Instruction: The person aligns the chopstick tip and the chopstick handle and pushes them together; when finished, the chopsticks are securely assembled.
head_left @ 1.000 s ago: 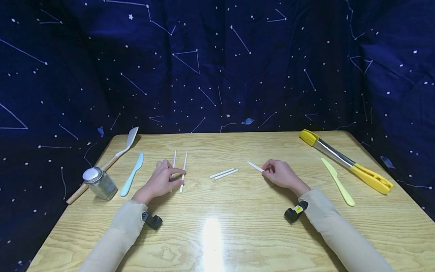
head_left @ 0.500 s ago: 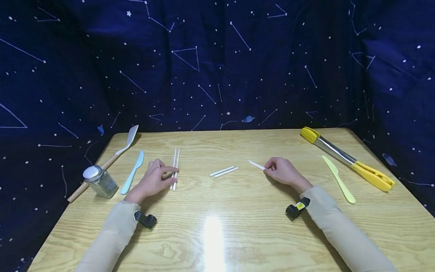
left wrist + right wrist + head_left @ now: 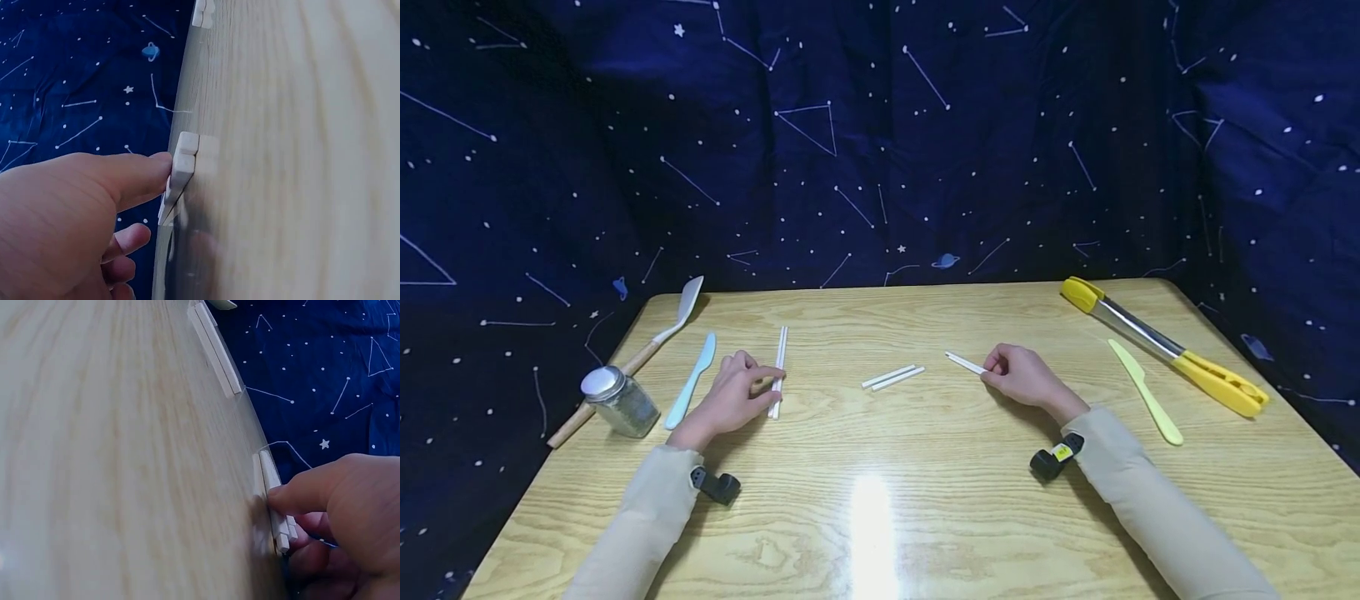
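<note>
My left hand (image 3: 732,394) lies over two white sticks (image 3: 780,354) that stand side by side, running away from me. Its thumb and index fingertips press on them; in the left wrist view the thumb (image 3: 134,175) meets them near their blunt square ends, the other fingers partly hidden. On the right, my right hand (image 3: 1021,379) pinches a pair of white sticks (image 3: 964,362) between thumb and fingers, low at the table. Between the hands a third pair of white sticks (image 3: 893,378) lies slantwise, slightly offset; it also shows in the right wrist view.
At left are a light-blue knife (image 3: 691,382), a spatula (image 3: 662,333) with a wooden handle and a glass jar (image 3: 625,407) with a metal lid. A pale-yellow knife (image 3: 1144,392) and yellow-ended tongs (image 3: 1165,346) lie at right. A starry dark-blue curtain (image 3: 880,167) backs the wooden table (image 3: 970,500).
The left hand has slid the right one of its two sticks leftward until the pair lies together. The right hand keeps its pinch in nearly the same place.
</note>
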Motion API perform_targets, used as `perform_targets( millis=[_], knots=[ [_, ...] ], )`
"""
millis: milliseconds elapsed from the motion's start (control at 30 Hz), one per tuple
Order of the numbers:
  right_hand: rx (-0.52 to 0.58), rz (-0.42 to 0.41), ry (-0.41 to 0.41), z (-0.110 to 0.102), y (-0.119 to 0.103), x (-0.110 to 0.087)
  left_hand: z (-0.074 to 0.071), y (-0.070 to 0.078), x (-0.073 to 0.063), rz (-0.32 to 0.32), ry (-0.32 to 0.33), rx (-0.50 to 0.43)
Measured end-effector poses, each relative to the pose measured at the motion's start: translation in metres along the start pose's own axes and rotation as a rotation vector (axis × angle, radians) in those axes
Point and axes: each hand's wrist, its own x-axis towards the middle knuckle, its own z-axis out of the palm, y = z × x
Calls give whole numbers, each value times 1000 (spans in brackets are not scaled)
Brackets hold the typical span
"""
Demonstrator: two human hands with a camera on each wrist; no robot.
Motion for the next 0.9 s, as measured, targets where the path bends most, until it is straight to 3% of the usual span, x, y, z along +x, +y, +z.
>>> perform_targets(
  millis=[200, 367, 600, 900],
  knots=[
    [47, -20, -17, -2, 0, 0, 0, 3, 6, 14, 16, 5],
    [120, -10, -40, -3, -1, -2, 4, 15, 16, 62, 58, -18],
    [136, -10, -73, -4, 0, -5, 17, 36, 26, 150, 58, 25],
    [175, -69, -55, -6, -2, -7, 39, 57, 33, 183, 107, -22]
  ],
)
